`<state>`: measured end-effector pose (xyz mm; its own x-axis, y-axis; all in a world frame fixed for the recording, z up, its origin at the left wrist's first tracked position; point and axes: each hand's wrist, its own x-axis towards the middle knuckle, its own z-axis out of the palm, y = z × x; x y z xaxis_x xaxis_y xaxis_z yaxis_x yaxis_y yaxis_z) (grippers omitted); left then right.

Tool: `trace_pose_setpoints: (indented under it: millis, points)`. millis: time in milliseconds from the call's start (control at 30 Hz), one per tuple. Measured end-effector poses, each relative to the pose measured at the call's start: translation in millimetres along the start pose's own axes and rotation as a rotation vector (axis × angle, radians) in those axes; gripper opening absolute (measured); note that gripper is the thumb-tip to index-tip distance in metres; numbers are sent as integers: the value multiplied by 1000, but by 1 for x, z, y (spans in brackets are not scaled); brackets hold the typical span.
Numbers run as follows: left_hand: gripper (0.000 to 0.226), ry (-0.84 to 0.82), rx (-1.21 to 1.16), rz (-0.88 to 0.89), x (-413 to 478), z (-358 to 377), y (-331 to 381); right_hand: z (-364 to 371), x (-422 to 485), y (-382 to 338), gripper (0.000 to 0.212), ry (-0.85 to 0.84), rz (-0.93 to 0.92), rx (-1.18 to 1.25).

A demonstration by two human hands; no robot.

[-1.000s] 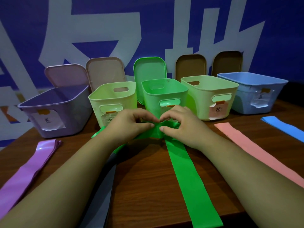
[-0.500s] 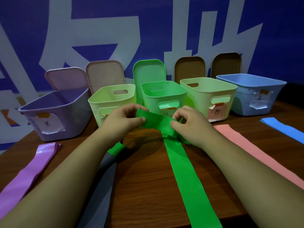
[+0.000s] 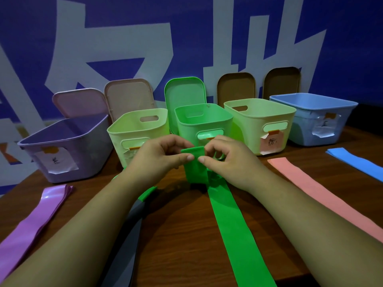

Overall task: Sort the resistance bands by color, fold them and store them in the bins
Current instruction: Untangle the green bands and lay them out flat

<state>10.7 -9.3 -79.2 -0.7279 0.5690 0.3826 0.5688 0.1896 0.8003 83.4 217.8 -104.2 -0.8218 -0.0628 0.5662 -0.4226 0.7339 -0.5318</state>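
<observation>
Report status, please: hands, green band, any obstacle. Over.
Left hand and right hand pinching folded end of green band. Long tail flat on table. Green bin open just behind, nothing between.

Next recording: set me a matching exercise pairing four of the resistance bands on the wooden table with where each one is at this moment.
Things
1. green rubber resistance band
2. pink rubber resistance band
3. purple rubber resistance band
4. blue rubber resistance band

Places
A. lies in front of the pale blue plastic bin, far right
B. folded end pinched by the left hand and right hand
C. lies in front of the lilac plastic bin, far left
D. lies flat between the green and blue bands

Pairs: 1-B, 2-D, 3-C, 4-A
</observation>
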Motion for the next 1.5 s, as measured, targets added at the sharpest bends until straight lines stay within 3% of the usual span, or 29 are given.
trace_pose_setpoints:
  millis: [233, 367, 700, 1000, 1167, 1333, 1500]
  points:
    - [36, -176, -43, -22, 2, 5, -9, 0, -2, -2, 12, 72, 32, 180]
    - [23, -154, -27, -16, 1, 4, -10, 0, -2, -3, 5, 5, 67, 272]
    - [14, -179, 1, -14, 0, 10, -8, -4, -2, -1, 8, 92, 70, 274]
    - [10, 6, -67, -20, 1, 7, -3, -1, 0, 1, 24, 62, 153, 173]
    - [8, 63, -79, -38, -1, 7, 1, 0, -1, 1, 19, 9, 208, 128]
    - [12, 62, -147, -62, -1, 9, 5, 1, 2, 4, 26, 109, 231, 105]
    - [15, 32, -144, -75, 0, 15, 5, 1, -1, -5, 16, -10, 203, 142]
